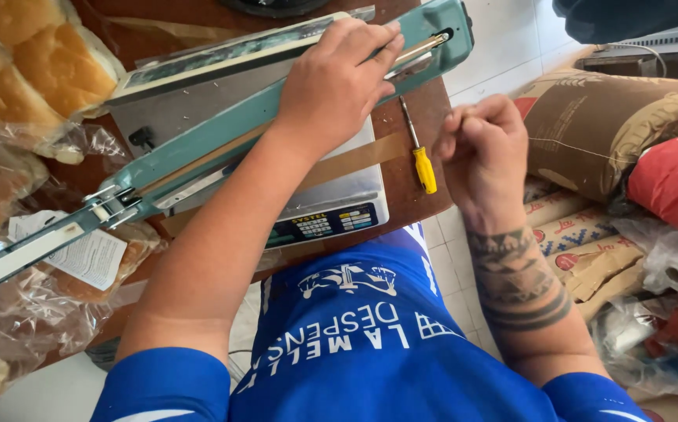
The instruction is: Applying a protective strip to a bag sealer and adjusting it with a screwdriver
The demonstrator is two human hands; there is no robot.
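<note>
Teal heat sealer lies diagonally across the scale, arm lowered.

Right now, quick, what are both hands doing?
Left hand: pressing down on the teal sealer's arm, fingers curled over it.
Right hand: closed in a fist; cannot tell what it holds.

Left hand: arm stretched forward over the worktop's near edge, palm down, fingers curled in a pressing grip. Right hand: past the worktop's right edge, loosely fisted, fingertips pinched together, knuckles up; dark banded tattoo on forearm.
</note>
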